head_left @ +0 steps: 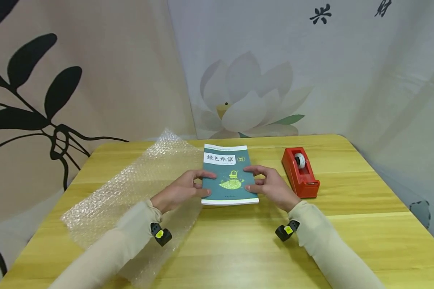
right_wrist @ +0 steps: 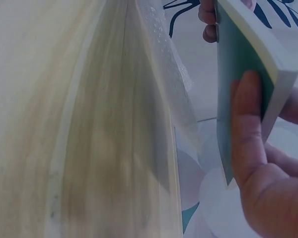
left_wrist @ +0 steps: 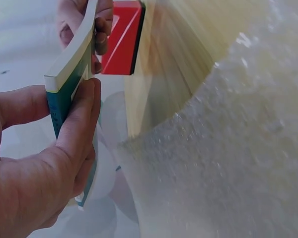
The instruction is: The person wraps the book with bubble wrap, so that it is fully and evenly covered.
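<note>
A thin green book (head_left: 228,188) with a white title label is held in the air above the table, its cover facing up. My left hand (head_left: 182,188) pinches its left edge, thumb on the cover. On the opposite edge, my right hand (head_left: 271,185) grips it the same way. In the left wrist view the book (left_wrist: 69,91) is seen edge-on between thumb and fingers of the left hand (left_wrist: 44,163). The right wrist view has the right hand (right_wrist: 268,173) around the book's (right_wrist: 243,54) other side. A sheet of bubble wrap (head_left: 108,204) lies beneath and beside my left arm.
A red tape dispenser (head_left: 301,174) with a roll of tape stands right of the book. The wooden table (head_left: 365,212) ends at a back edge, behind which hangs a printed cloth (head_left: 137,72) with leaves and a lotus.
</note>
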### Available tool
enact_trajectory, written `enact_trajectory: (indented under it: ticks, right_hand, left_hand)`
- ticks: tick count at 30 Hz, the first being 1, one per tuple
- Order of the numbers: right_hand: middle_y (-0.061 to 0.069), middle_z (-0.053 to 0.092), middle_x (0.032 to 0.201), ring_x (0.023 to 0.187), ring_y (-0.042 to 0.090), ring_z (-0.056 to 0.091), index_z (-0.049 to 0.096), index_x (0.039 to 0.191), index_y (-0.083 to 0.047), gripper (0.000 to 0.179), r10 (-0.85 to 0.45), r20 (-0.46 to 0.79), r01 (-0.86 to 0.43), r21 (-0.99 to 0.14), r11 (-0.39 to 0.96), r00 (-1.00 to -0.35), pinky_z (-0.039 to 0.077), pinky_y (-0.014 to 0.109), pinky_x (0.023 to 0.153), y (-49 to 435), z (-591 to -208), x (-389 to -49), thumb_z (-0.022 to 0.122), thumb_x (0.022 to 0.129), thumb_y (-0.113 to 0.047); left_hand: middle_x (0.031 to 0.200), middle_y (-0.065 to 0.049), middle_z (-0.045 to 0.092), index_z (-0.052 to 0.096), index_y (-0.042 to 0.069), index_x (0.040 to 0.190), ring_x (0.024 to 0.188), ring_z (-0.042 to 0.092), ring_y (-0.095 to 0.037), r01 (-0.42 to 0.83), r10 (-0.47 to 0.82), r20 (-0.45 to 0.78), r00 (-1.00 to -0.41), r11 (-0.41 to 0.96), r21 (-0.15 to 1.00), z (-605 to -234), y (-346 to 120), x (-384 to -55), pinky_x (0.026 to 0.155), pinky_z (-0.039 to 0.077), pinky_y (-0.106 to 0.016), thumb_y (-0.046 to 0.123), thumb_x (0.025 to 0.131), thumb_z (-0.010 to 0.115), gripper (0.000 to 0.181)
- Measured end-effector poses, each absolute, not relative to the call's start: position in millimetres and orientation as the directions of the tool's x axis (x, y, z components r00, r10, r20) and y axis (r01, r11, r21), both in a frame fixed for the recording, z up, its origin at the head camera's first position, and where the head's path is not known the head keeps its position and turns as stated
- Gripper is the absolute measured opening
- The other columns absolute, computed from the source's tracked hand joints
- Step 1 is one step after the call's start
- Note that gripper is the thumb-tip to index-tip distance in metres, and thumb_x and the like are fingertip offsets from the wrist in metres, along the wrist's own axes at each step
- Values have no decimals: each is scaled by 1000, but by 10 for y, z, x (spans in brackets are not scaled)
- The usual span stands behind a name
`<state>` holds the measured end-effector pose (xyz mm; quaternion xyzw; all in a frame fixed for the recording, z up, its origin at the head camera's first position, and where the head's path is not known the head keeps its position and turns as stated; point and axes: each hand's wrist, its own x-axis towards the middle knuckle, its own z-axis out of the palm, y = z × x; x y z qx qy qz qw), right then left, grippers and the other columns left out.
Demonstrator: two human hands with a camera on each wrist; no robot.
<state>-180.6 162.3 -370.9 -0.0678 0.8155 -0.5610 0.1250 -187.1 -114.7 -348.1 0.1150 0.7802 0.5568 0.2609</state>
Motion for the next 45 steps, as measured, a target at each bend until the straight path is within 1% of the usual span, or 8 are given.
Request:
enact_trajectory:
  ticks: [12, 18, 23, 27, 34, 37, 40, 45]
  right_hand:
    - [14, 47, 120, 63, 16, 42, 57, 138, -12, 50, -304, -112, 3, -941, 338, -946, 39, 25, 57, 1446, -3729, -1799, 73, 90, -9]
    - [14, 49, 122, 67, 16, 46, 58, 138, -13, 51, -305, -116, 0, -934, 357, -945, 42, 24, 59, 1353, -3734, -1813, 74, 89, -9]
    - [16, 52, 128, 74, 17, 54, 59, 138, -11, 51, -319, -99, -25, -931, 363, -942, 51, 30, 68, 1270, -3735, -1808, 75, 89, -11]
    - [14, 53, 128, 76, 16, 52, 59, 137, -11, 52, -318, -93, -37, -924, 380, -943, 49, 29, 67, 1193, -3732, -1796, 76, 88, -11]
    - [15, 52, 126, 75, 15, 50, 59, 137, -8, 52, -318, -88, -43, -922, 384, -944, 44, 24, 62, 1094, -3716, -1772, 76, 88, -9]
    - [15, 53, 127, 76, 15, 50, 59, 137, -8, 52, -318, -93, -38, -924, 381, -943, 44, 24, 62, 1065, -3720, -1764, 76, 88, -9]
    - [15, 53, 126, 74, 15, 49, 59, 137, -8, 52, -323, -92, -37, -928, 372, -942, 43, 24, 62, 1037, -3725, -1761, 76, 88, -10]
    - [14, 52, 127, 70, 13, 49, 58, 138, -9, 53, -339, -103, -10, -949, 316, -935, 46, 27, 64, 987, -3736, -1764, 75, 88, -7]
  left_hand:
    - [138, -19, 56, 53, 5, 142, 91, 68, -11, -97, 438, -281, -854, 397, 913, -3511, -1310, -1824, 83, 55, -26, 2, 94, 65, 49]
    - [138, -21, 58, 50, 3, 143, 97, 71, -14, -112, 440, -291, -850, 387, 915, -3547, -1405, -1807, 86, 57, -28, 1, 94, 63, 50]
    - [135, -20, 59, 51, 6, 143, 98, 71, -15, -124, 420, -302, -856, 400, 908, -3566, -1472, -1783, 83, 57, -26, 1, 94, 63, 50]
    - [134, -20, 61, 50, 5, 143, 100, 71, -16, -134, 410, -309, -858, 403, 905, -3581, -1532, -1764, 83, 58, -27, 0, 95, 62, 51]
    - [115, -12, 62, 52, 7, 142, 76, 58, -10, -104, 393, -298, -870, 445, 889, -3608, -1622, -1728, 66, 48, -23, 4, 94, 65, 51]
    - [114, -13, 63, 51, 8, 143, 79, 60, -11, -115, 392, -306, -868, 439, 891, -3620, -1649, -1716, 69, 50, -24, 5, 94, 65, 51]
    - [121, -16, 67, 50, 7, 144, 94, 68, -13, -136, 394, -314, -864, 418, 898, -3634, -1681, -1709, 79, 56, -27, 5, 94, 65, 52]
    - [127, -19, 65, 49, 7, 145, 99, 67, -15, -144, 383, -311, -870, 406, 902, -3654, -1743, -1705, 83, 57, -28, 5, 94, 64, 53]
